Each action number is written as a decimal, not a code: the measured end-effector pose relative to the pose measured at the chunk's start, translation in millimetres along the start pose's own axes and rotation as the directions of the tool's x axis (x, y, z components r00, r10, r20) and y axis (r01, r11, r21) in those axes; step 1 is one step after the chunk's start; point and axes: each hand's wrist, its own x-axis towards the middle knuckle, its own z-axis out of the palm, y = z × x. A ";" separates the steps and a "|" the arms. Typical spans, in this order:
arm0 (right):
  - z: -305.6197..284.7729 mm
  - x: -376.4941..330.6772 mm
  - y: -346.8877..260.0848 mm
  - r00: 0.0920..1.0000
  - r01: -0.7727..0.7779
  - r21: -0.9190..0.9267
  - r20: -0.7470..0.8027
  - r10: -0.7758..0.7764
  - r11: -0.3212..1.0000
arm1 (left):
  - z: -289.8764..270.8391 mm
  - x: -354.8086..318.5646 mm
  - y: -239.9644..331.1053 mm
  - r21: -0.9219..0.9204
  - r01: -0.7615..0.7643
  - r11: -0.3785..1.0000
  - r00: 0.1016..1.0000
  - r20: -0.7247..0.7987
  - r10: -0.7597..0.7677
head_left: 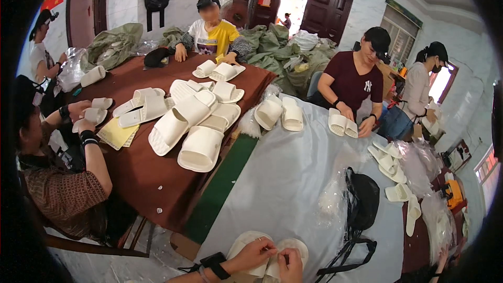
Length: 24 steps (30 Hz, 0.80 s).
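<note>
At the bottom edge my left hand (255, 254) and my right hand (291, 265) rest on a pair of white slippers (301, 245) lying on a pale grey table cover (283, 178). The fingers of both hands pinch at a small spot between the two slippers. A black band (215, 265) wraps my left wrist. What the fingertips hold is too small to tell.
A black bag (364, 199) with straps lies right of my hands, with clear plastic bags (332, 199) beside it. A pile of white slippers (191, 120) covers the brown table on the left. Several people sit around handling slippers. Green sacks (277, 47) stack at the back.
</note>
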 end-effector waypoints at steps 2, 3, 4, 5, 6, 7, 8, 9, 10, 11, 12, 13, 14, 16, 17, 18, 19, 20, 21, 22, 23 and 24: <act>0.8 3.1 -7.5 0.999 -0.021 0.021 0.026 0.021 1.000 | -1.8 -0.5 0.7 0.003 0.035 0.999 0.999 0.001 -0.035; 0.5 1.6 -8.1 1.000 -0.023 0.019 0.020 0.022 1.000 | -2.8 -2.1 -6.7 0.066 0.014 0.998 1.000 0.021 -0.015; 1.4 2.3 -8.1 1.000 -0.008 -0.002 0.020 0.008 1.000 | -4.4 -1.7 -9.8 0.130 -0.011 0.991 0.999 0.038 0.006; 2.4 2.9 -7.5 1.000 0.008 -0.021 0.021 -0.008 1.000 | -3.1 -1.8 -11.0 0.133 -0.016 0.991 0.999 0.037 0.011; 3.0 1.5 -3.5 1.000 0.014 -0.020 0.020 -0.014 1.000 | -1.0 -2.1 -10.9 0.126 -0.022 0.992 0.999 0.036 0.017; 2.5 -0.7 0.0 1.000 0.009 -0.008 0.024 -0.009 1.000 | 0.7 -2.2 -9.2 0.119 -0.026 0.993 0.999 0.035 0.022; 2.3 -1.4 3.0 1.000 0.004 0.004 0.030 -0.004 1.000 | 1.1 -1.9 -6.8 0.122 -0.029 0.992 0.999 0.030 0.025; 2.0 -1.3 5.2 0.999 0.009 0.007 0.031 -0.009 1.000 | 1.3 -1.6 -4.3 0.042 0.007 0.999 1.000 0.011 -0.007; 0.6 -1.9 1.4 0.999 0.009 0.001 0.036 -0.009 1.000 | 1.6 -2.7 -2.8 -0.041 0.045 0.998 0.999 -0.004 -0.045; -0.1 -2.3 -1.5 0.999 0.009 -0.004 0.040 -0.009 1.000 | 1.3 -3.5 -1.7 -0.041 0.047 0.998 0.999 -0.006 -0.047; -0.1 -2.4 -3.1 0.999 0.008 -0.003 0.042 -0.008 1.000 | 1.0 -4.3 -0.6 -0.044 0.061 0.997 0.998 -0.016 -0.061; -0.7 -1.9 -4.5 0.999 0.006 -0.008 0.043 -0.006 1.000 | 1.0 -4.2 0.4 -0.048 0.072 0.996 0.997 -0.024 -0.073; -1.3 -2.2 -5.2 0.999 0.004 -0.012 0.043 -0.004 1.000 | 0.4 -4.4 0.1 -0.047 0.072 0.996 0.997 -0.023 -0.073; -0.7 -2.5 -2.0 0.999 0.008 0.005 0.047 -0.008 1.000 | -1.9 -3.2 -2.8 0.081 -0.017 0.997 0.999 0.043 0.014; -0.2 -1.8 -0.4 0.999 0.012 0.022 0.052 -0.013 1.000 | -2.1 -2.0 -4.4 0.082 -0.017 0.997 0.999 0.042 0.014; 0.1 -1.0 0.5 0.999 0.012 0.023 0.052 -0.014 1.000 | -1.9 -1.0 -6.3 0.108 -0.040 0.993 0.999 0.040 0.035; 0.2 -0.4 1.0 0.999 0.024 0.015 0.044 -0.025 1.000 | -1.7 -0.5 -4.2 0.133 -0.060 0.989 0.998 0.038 0.055; 0.1 0.1 0.2 0.999 0.037 0.008 0.037 -0.037 0.999 | -1.4 0.3 -1.1 0.133 -0.058 0.989 0.998 0.038 0.053; -1.4 0.8 -1.7 0.999 0.035 0.009 0.038 -0.035 0.999 | -1.4 1.7 3.2 0.087 0.003 0.996 1.000 0.014 -0.004; -4.4 2.9 -10.4 0.998 0.061 -0.012 0.026 -0.060 0.998 | -1.3 1.3 7.1 0.040 0.064 0.997 0.998 -0.009 -0.063; -6.3 4.5 -15.7 0.996 0.086 -0.032 0.013 -0.086 0.996 | -0.9 0.4 6.7 0.040 0.066 0.997 0.998 -0.011 -0.066; -6.7 5.1 -16.7 0.996 0.086 -0.031 0.015 -0.085 0.996 | -0.7 0.4 6.0 0.017 0.078 0.997 0.997 -0.016 -0.078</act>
